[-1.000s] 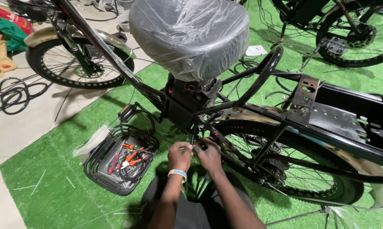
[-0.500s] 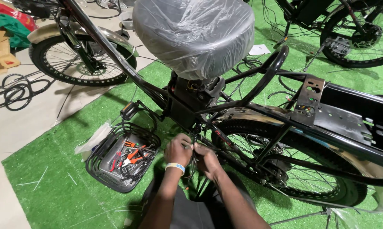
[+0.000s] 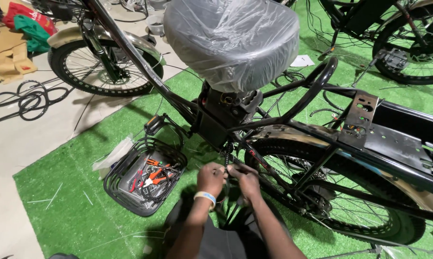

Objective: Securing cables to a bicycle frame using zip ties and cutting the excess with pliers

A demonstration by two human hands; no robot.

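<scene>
From the head view, both hands meet low in the frame, at about six o'clock, under the bike frame (image 3: 274,127). The left hand (image 3: 210,178), with a pale wristband, is curled shut around a thin black cable (image 3: 227,154) that drops from the box beneath the wrapped seat (image 3: 230,41); the right hand (image 3: 245,180) pinches the same cable just beside it, fingertips touching the left hand's. The cable hangs just at nine o'clock of the rear wheel (image 3: 331,192), close to the spokes. At nine o'clock of the hands, well apart from them, a black basket (image 3: 130,192) on the green turf (image 3: 72,211) holds orange-handled pliers (image 3: 156,178). To work the cable well, it seems wise to keep the two grips close together, hold the cable clear of the spokes, and pull along its length, not sideways, since what the fingertips hold at the join is too small to tell.
</scene>
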